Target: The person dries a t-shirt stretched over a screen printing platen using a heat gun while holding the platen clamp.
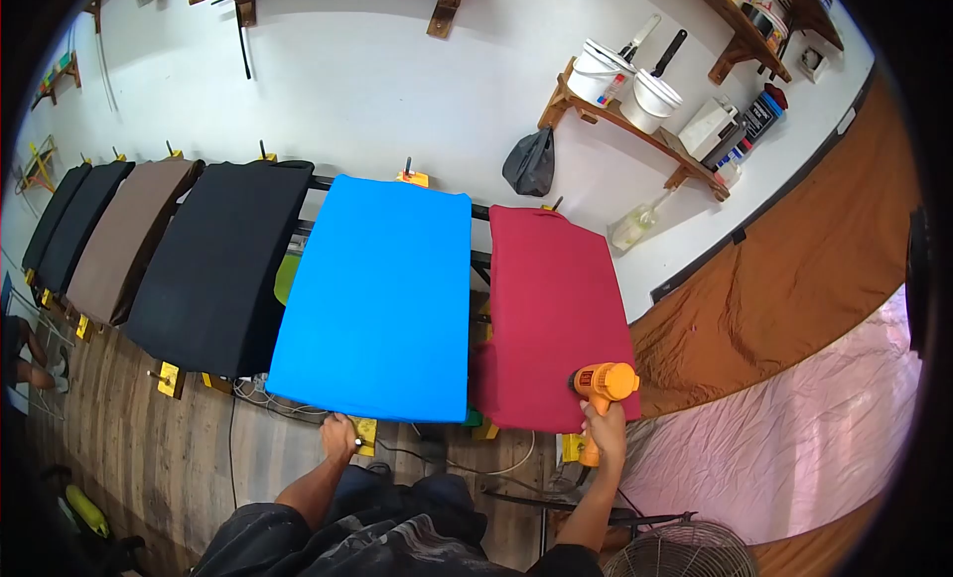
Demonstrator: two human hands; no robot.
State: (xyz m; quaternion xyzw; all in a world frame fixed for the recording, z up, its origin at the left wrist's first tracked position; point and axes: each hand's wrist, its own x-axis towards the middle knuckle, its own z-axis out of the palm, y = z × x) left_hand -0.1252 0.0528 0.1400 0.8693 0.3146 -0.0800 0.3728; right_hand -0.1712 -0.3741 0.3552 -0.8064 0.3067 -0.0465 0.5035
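Note:
My right hand [607, 430] is wrapped round the handle of an orange heat gun [608, 381]. The gun is at the lower right of a board covered in dark red fabric [556, 299], its dark nozzle towards the cloth. My left hand [339, 438] is closed just below the front edge of a board covered in bright blue fabric [382, 299]. Beside it is a yellow block [365, 436] under that board. What the left fingers hold, if anything, is hidden. Both cloths look smooth and plain.
More covered boards line up leftward, including a black one [223, 264] and a brown one [129, 240]. A wall shelf [635, 130] carries white buckets [651, 103]. A wire fan [680, 552] stands at the lower right, near brown sheeting [774, 250]. Cables cross the floor.

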